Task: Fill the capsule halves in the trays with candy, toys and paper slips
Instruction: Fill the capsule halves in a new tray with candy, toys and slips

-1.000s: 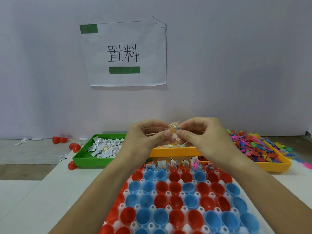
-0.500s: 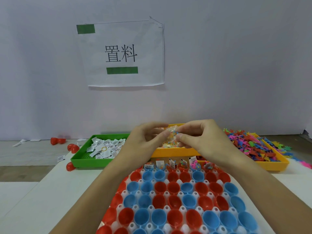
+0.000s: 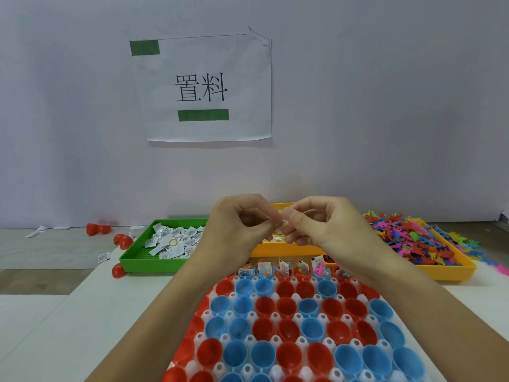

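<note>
Far row of red and blue plastic capsule halves [image 3: 286, 270] filled; nearer rows empty; left hand [image 3: 238, 226] and right hand [image 3: 316, 224] pinching small clear candy packet [image 3: 281, 222].

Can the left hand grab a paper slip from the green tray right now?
Probably not yet: the left hand is pinching a small candy packet together with the right hand. The green tray itself lies close, with nothing blocking it.

A plain pale wall [image 3: 385, 106] fills the upper view, with a white paper sign [image 3: 202, 88] taped to it bearing black characters and two green bars, above a white table [image 3: 68, 326] and grey floor [image 3: 41, 252].
</note>
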### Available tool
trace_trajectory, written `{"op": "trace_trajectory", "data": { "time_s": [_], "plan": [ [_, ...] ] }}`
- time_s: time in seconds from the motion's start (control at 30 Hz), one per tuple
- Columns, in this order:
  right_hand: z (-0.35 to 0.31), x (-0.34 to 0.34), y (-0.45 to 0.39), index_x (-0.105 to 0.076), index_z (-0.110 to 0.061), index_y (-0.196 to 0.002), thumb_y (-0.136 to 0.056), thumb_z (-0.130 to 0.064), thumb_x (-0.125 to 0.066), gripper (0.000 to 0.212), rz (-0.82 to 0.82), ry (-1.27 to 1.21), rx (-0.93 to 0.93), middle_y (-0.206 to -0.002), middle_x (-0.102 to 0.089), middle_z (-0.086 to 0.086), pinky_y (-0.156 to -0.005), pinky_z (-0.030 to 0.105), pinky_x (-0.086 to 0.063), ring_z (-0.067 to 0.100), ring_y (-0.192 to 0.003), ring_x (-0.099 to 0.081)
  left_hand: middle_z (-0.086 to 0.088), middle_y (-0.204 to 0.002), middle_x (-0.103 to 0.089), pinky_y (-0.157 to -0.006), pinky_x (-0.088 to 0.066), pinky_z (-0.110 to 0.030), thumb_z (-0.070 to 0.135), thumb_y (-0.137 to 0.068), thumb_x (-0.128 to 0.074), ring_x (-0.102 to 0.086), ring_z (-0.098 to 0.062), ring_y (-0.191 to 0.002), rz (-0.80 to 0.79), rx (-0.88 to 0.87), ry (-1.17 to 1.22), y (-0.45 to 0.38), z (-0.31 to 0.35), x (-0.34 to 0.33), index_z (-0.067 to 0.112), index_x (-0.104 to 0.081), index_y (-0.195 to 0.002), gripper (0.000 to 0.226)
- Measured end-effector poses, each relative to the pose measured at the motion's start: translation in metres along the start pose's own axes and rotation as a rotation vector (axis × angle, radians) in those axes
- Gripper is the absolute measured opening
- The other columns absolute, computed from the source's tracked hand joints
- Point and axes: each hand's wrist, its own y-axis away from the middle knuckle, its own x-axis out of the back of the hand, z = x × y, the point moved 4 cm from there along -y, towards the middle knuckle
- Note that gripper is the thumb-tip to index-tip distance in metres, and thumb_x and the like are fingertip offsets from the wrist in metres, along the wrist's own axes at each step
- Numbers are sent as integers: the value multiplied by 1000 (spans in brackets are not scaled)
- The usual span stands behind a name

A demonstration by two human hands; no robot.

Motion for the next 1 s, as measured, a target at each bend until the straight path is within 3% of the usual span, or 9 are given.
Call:
{"op": "trace_trajectory", "data": {
  "time_s": [0.17,0.33,0.53,0.77,0.83,1.0],
  "plan": [
    [-2,-2,2,-73,-16,-97,-92,-19,-68,7,-5,7,20,-79,-77,1,-65,16,-54,11,-76,-74,-4,-73,-74,-62,-59,-31,5,-82,-76,-70,-20,-64,-77,6,6,-1,4,5,12,-76,-85,8],
    [-7,0,3,-74,-18,-95,-91,-14,-70,7,37,14,71,-78,-77,2,-66,15,-55,11,-76,-74,-5,-87,-77,-73,-60,-29,27,-78,-75,-74,-22,-79,-167,102,149,0,7,10,16,-73,-99,24],
    [-11,-4,4,-75,-20,-92,-87,-14,-74,7,50,56,148,-81,-77,-2,-71,17,-57,10,-76,-74,-10,-87,-75,-68,-56,-20,18,-84,-72,-73,-18,-76,-201,257,206,-1,2,12,6,-67,-103,23],
    [-10,-5,3,-75,-18,-94,-90,-12,-71,8,46,68,145,-82,-77,-1,-76,21,-59,11,-78,-75,-9,-79,-73,-66,-55,-23,12,-88,-69,-68,-18,-70,-197,243,157,-3,-1,21,5,-71,-93,9],
    [-9,-3,2,-75,-17,-93,-92,-10,-69,9,62,92,132,-81,-77,-1,-79,22,-59,10,-78,-74,-8,-73,-73,-61,-54,-24,7,-89,-68,-65,-17,-63,-209,273,73,-4,-8,29,5,-71,-91,5],
    [-9,3,0,-75,-14,-91,-93,-6,-65,13,100,102,122,-79,-77,0,-72,17,-57,9,-75,-74,-3,-65,-72,-54,-52,-21,9,-89,-71,-63,-9,-52,-307,379,-416,-2,-33,48,13,-74,-83,8]
  ]
}}
